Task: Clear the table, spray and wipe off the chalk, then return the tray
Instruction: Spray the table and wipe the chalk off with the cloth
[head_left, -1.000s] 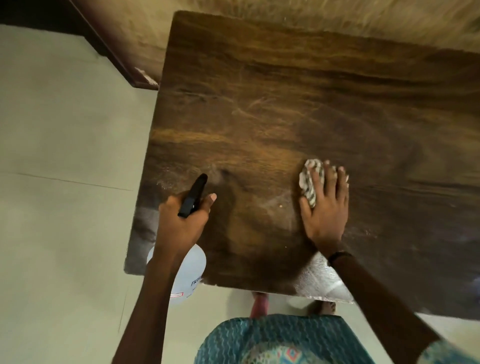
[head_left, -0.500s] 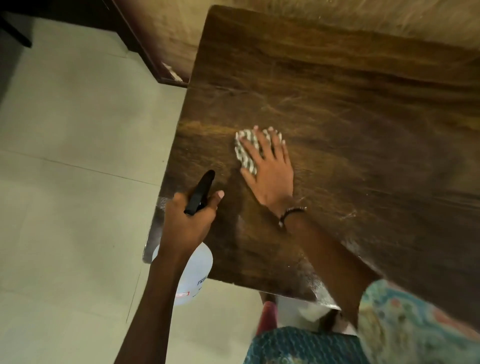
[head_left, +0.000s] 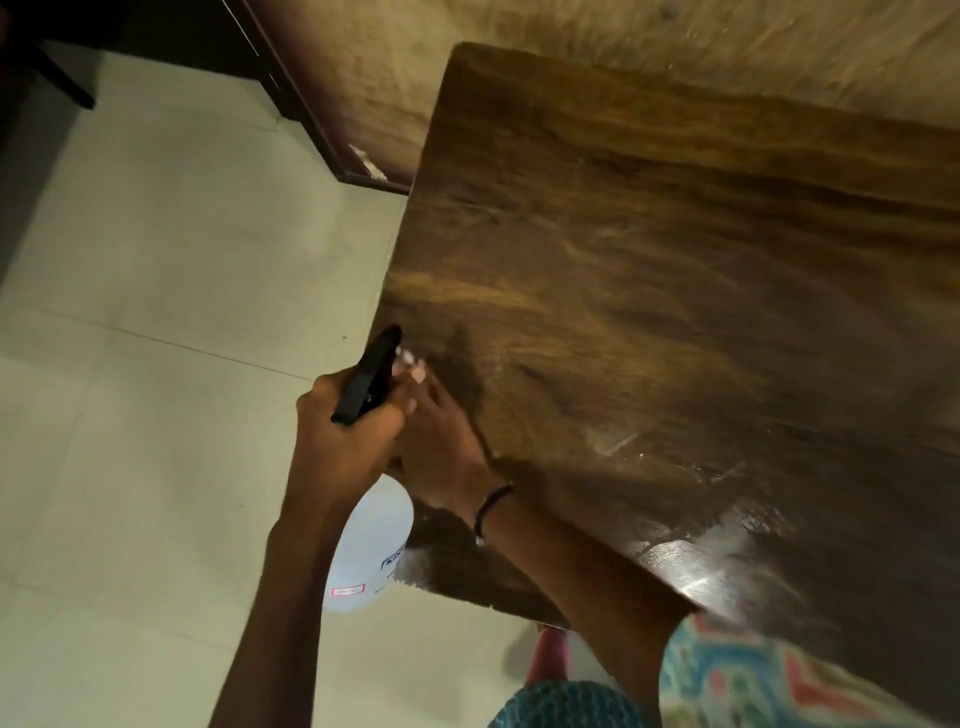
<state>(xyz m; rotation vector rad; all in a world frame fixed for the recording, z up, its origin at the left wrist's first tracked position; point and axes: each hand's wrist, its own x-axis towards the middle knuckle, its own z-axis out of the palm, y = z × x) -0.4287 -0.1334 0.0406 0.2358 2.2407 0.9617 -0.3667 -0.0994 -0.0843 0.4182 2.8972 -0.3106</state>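
The left hand (head_left: 343, 447) is held out just off the desk's (head_left: 675, 312) left edge, fingers curled round the neck of a spray bottle (head_left: 371, 545), whose black trigger head (head_left: 369, 374) sticks up above the knuckles. The bottle's white, translucent body hangs below the fist, over the pale tiled floor (head_left: 156, 364); its contents cannot be made out. The right hand (head_left: 441, 447) reaches across from the lower right, forearm lying over the desk's near corner, palm down on the wood just beside the left hand, its fingertips (head_left: 415, 371) stretched toward the trigger head. A dark bracelet (head_left: 491, 501) circles its wrist. The view is blurred, and whether a cloth lies under the right palm cannot be told. Faint whitish chalk smears (head_left: 618, 444) show on the dark wood nearer the front edge, with a wet-looking sheen (head_left: 717, 556) toward the near corner.
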